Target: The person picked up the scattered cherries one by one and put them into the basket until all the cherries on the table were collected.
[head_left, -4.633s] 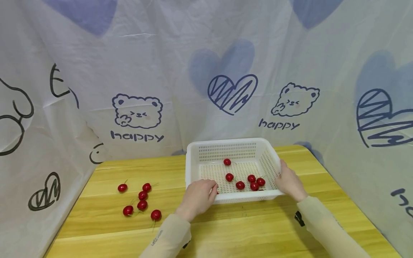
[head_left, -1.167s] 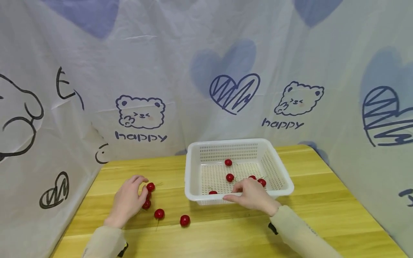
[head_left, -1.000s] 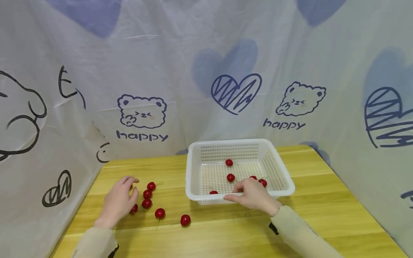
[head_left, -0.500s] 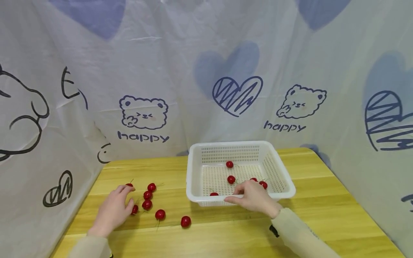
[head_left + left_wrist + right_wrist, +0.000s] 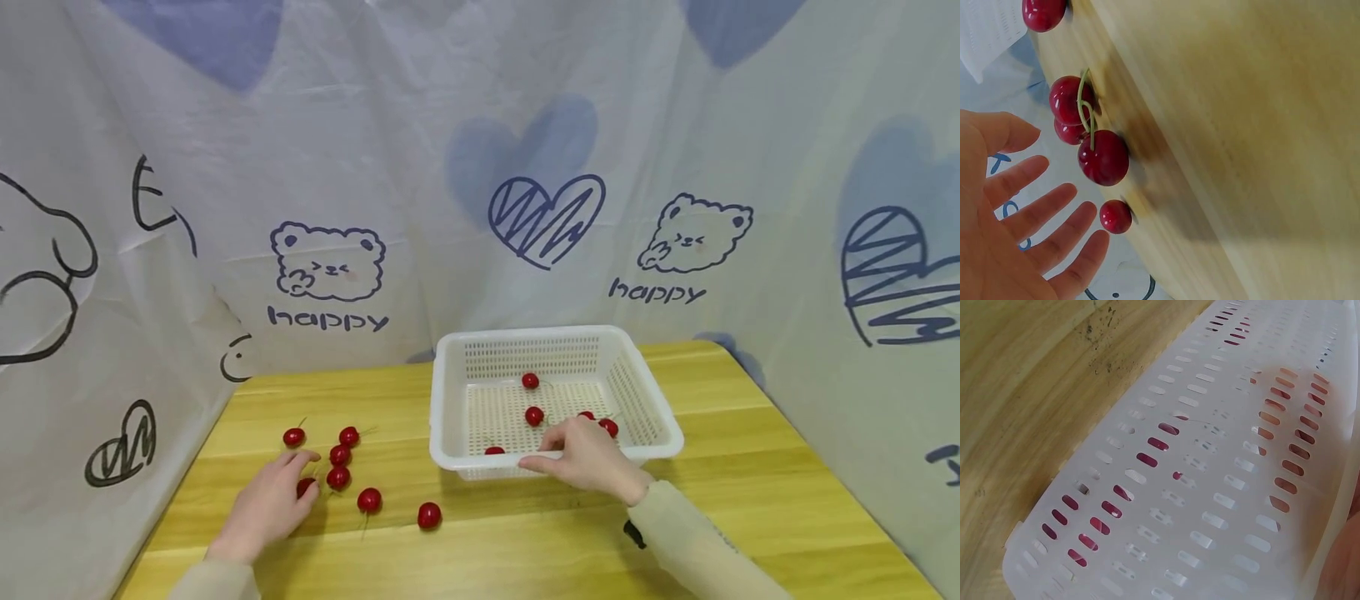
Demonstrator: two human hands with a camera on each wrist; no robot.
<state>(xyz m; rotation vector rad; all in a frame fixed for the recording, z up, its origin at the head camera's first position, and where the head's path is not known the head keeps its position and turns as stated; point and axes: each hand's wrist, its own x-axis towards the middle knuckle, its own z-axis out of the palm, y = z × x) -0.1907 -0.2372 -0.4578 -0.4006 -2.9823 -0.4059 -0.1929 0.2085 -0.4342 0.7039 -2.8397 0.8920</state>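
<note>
My left hand [image 5: 264, 504] hovers low at the left of the table, its fingers spread loosely around a red cherry [image 5: 305, 487] without pinching it. In the left wrist view that cherry [image 5: 1104, 157] stands just beyond the parted thumb and fingers, a curved green stem rising beside it. Several more cherries lie nearby, one [image 5: 294, 437] behind the hand and another [image 5: 430, 515] nearer the basket. My right hand [image 5: 588, 457] grips the front rim of the white plastic basket [image 5: 480, 461], thumb outside and fingers over the inside. Several cherries [image 5: 534, 416] are in the basket, some hidden by that hand.
The wooden table [image 5: 540, 550] backs onto a pale cloth [image 5: 420, 250] printed with hearts and bears, which also hangs at both sides. The basket's slotted wall [image 5: 1166, 481] fills much of the right wrist view, with red showing through.
The left hand left the basket and went left among the table cherries, recently drawing nearer the front. My right hand shifted from the basket's right side to its front rim. One more cherry lies on the table.
</note>
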